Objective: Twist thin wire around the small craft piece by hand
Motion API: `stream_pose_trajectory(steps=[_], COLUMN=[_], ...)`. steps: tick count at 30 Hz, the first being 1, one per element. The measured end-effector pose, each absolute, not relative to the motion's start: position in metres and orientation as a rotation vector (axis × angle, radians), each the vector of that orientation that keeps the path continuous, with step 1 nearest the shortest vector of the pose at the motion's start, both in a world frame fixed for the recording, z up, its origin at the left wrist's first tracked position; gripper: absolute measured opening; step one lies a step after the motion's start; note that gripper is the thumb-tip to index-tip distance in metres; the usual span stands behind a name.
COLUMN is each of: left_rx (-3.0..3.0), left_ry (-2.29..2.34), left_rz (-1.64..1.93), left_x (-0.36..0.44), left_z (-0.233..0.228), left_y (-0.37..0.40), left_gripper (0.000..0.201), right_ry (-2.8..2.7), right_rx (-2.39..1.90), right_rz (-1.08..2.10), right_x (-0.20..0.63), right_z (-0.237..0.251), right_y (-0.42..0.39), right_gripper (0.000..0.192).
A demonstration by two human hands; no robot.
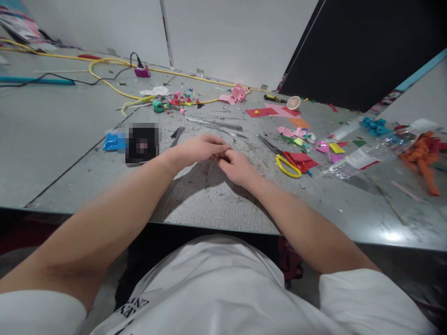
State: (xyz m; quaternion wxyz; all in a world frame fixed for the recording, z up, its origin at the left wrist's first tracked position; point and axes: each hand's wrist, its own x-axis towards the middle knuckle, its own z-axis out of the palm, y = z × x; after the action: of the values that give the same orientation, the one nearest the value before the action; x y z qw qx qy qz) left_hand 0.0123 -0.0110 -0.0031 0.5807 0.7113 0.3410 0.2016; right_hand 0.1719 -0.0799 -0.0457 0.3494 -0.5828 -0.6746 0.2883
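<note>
Thin wire [212, 166] slanting toward person

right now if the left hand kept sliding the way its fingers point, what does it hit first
The left hand points right, fingertips already touching the right hand over a thin wire-like piece. Past that, the yellow-handled scissors lie roughly in line, though depth is unclear.

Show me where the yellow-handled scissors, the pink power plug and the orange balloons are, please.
yellow-handled scissors [288, 168], head view, on the yellow handle loop.
pink power plug [142, 71], head view, on its pink body.
orange balloons [421, 156], head view, on the middle of the orange bunch.
</note>
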Motion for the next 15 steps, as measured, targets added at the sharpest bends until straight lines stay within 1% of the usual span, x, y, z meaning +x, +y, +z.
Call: stream_pose_trajectory(steps=[15], left_rx=[1.734], left_ry=[0.819], left_rz=[0.458], left_x=[0.0113], left_z=[-0.0042], left_y=[-0.0121], left_gripper=[0.022], right_ry=[-1.776], right_rx=[-1.53], right_rz=[0.713], right_x=[0.1733], right_z=[-0.0489], right_y=[-0.0787], right_gripper=[0.023])
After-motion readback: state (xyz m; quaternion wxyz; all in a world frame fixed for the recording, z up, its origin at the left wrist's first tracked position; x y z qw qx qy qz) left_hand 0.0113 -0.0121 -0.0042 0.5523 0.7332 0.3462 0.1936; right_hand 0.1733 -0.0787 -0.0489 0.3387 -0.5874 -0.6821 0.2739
